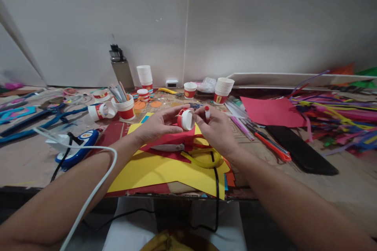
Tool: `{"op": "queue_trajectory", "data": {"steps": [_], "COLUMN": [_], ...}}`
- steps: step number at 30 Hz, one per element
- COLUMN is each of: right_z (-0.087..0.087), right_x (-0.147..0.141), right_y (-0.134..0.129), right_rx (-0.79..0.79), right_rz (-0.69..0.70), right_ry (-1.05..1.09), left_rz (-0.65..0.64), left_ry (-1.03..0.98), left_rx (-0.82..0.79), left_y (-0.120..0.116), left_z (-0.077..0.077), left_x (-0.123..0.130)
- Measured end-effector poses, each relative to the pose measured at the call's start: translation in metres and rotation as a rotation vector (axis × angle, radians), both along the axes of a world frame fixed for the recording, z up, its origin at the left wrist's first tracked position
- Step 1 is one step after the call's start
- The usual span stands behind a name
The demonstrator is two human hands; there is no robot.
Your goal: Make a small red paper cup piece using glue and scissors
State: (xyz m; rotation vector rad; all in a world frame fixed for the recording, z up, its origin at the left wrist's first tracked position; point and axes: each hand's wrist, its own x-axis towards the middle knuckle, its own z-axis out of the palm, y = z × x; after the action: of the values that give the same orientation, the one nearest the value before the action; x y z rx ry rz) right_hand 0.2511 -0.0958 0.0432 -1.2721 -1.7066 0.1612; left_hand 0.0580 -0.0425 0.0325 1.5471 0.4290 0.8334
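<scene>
My left hand (pixel 159 125) grips a small red and white paper cup (pixel 187 119) tipped on its side, its white inside partly showing. My right hand (pixel 218 127) pinches the cup's right edge. A slim white thing with a red tip (pixel 207 110) also sits among the right fingers; its kind is unclear. Below the hands lie scissors with a grey blade (pixel 167 148), on red paper (pixel 184 155) over yellow paper sheets (pixel 144 174). Beside the blade curves a yellow loop (pixel 210 162).
Left are a cup of pencils (pixel 125 110), a blue-white power strip (pixel 79 151) and a white cable (pixel 100 182) crossing my left forearm. Stacked cups (pixel 223 91) and a bottle (pixel 122 72) stand behind. Right lie a utility knife (pixel 272 147), a black case (pixel 300 151) and colourful strips (pixel 347 121).
</scene>
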Motion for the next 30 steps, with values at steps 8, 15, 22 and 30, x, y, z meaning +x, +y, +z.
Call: {"op": "queue_trajectory", "data": {"steps": [8, 15, 22, 30], "right_z": [-0.004, -0.003, -0.004, -0.005], "right_x": [-0.001, -0.002, -0.006, -0.003], "right_y": [0.000, -0.003, -0.004, -0.002], "right_rx": [0.030, 0.040, 0.020, -0.014], "right_rz": [0.048, -0.024, -0.089, -0.053], "right_ry": [0.041, -0.006, -0.002, -0.016], "left_rz": [-0.010, -0.022, -0.071, -0.067], "left_ry": [-0.004, -0.059, -0.065, -0.055], "left_rx": [-0.006, 0.008, 0.156, 0.214], "left_y": [-0.001, -0.008, -0.008, -0.002], "left_z": [-0.001, -0.001, -0.006, -0.010], "left_x": [0.001, 0.005, 0.009, 0.009]}}
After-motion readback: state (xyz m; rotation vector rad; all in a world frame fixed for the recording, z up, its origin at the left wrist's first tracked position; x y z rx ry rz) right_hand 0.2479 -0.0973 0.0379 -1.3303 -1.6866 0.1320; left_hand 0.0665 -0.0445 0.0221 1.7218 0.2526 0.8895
